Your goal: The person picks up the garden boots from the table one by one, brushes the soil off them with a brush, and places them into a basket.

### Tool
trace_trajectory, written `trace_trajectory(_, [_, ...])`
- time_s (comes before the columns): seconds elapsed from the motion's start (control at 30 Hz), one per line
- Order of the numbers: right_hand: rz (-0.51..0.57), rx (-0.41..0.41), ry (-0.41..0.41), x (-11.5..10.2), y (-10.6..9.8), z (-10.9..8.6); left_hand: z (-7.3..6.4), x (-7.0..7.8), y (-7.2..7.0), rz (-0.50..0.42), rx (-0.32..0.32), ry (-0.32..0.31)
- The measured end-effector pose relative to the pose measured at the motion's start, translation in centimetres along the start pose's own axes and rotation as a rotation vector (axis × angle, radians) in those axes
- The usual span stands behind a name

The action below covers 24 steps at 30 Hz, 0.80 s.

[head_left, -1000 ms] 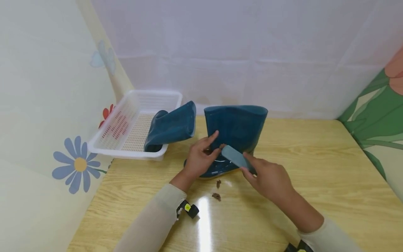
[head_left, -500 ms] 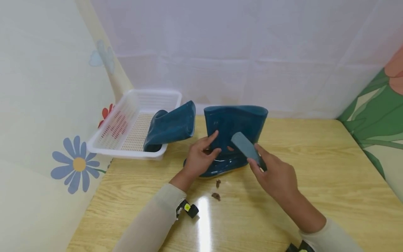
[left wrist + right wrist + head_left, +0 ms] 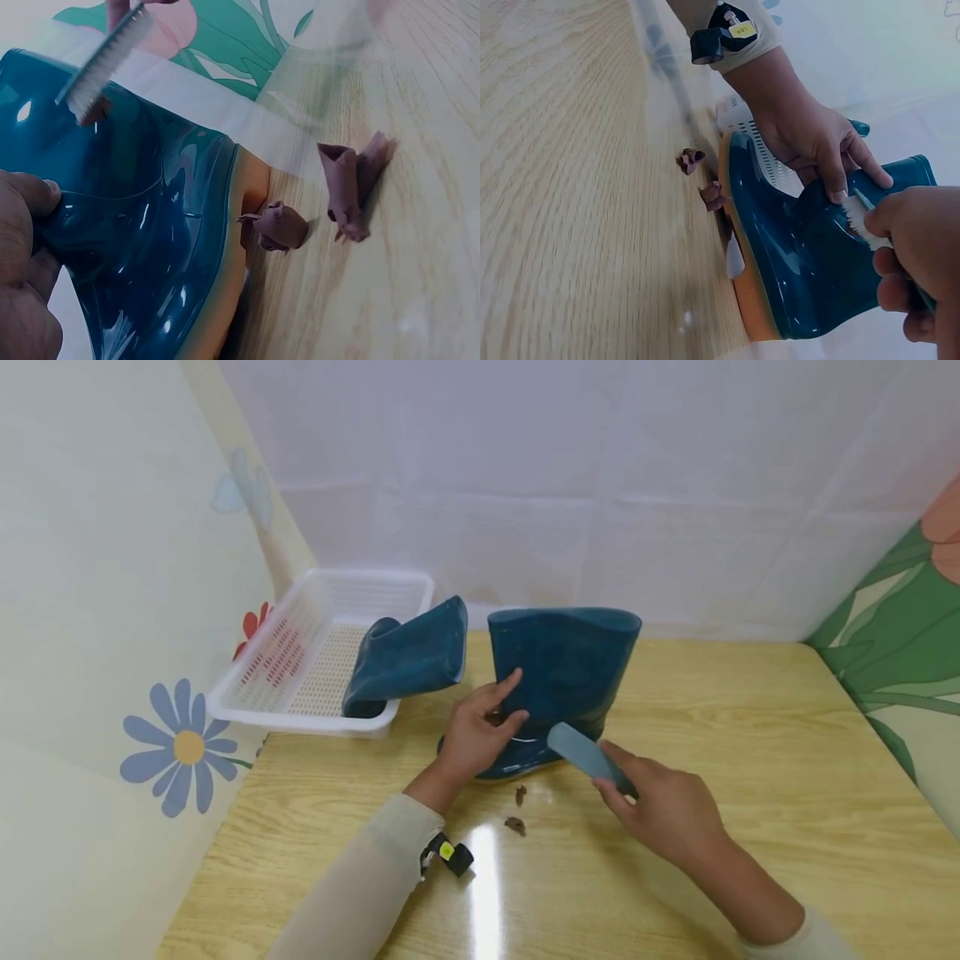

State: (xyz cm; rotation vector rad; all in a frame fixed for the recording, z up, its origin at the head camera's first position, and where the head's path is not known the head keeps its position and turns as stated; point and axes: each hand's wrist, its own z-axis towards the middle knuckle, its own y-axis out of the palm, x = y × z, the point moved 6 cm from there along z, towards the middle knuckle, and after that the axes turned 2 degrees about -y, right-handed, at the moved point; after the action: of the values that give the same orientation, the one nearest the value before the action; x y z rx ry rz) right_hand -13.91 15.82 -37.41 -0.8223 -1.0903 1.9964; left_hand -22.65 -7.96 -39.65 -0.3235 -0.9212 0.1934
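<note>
A glossy dark teal rain boot (image 3: pixel 566 664) stands upright on the table, its toe to the left. My left hand (image 3: pixel 476 735) grips it at the ankle, thumb and fingers on the shaft's near side and front. My right hand (image 3: pixel 671 810) holds a blue-grey scrub brush (image 3: pixel 588 758) at the boot's lower shaft. In the left wrist view the brush's white bristles (image 3: pixel 112 64) face the boot, with a small brown lump (image 3: pixel 95 112) at their tip. Two curled brown pieces, one (image 3: pixel 281 226) beside the sole and another (image 3: pixel 345 184) farther out, lie on the table.
A white perforated plastic basket (image 3: pixel 292 723) stands at the left. The second teal boot (image 3: pixel 412 652) leans in it, its shaft jutting over the right rim. A white sheet (image 3: pixel 525 485) hangs behind the wooden table (image 3: pixel 750 760).
My right hand has drawn the brush rightward and up from beside my left thumb, then lowered it along the boot. My left hand and the boot have stayed put.
</note>
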Motion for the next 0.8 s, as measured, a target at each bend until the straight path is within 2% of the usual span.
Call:
trace_trajectory(0.1, [0.026,0.045,0.022,0.3,-0.4,-0.2,0.1,0.1,0.0,0.0,0.0,0.002])
trace_trajectory(0.17, [0.037,0.033,0.035,0.5,-0.1,-0.2,0.1,0.2,0.0,0.001,-0.001,-0.001])
trace_trajectory(0.37, [-0.008,-0.195,0.035,0.7,2.7,-0.9,0.1,0.3,0.0,0.008,0.001,0.01])
trace_trajectory(0.5, [0.002,-0.314,0.018,0.6,3.9,-1.6,0.0,0.3,0.1,0.013,-0.002,0.021])
trace_trajectory(0.63, [0.067,-0.428,-0.026,0.3,4.4,-2.1,0.1,0.3,0.1,0.011,0.003,0.025])
trace_trajectory(0.8, [0.221,-0.557,-0.04,0.2,4.8,-2.5,0.0,0.3,0.0,0.005,0.006,0.026])
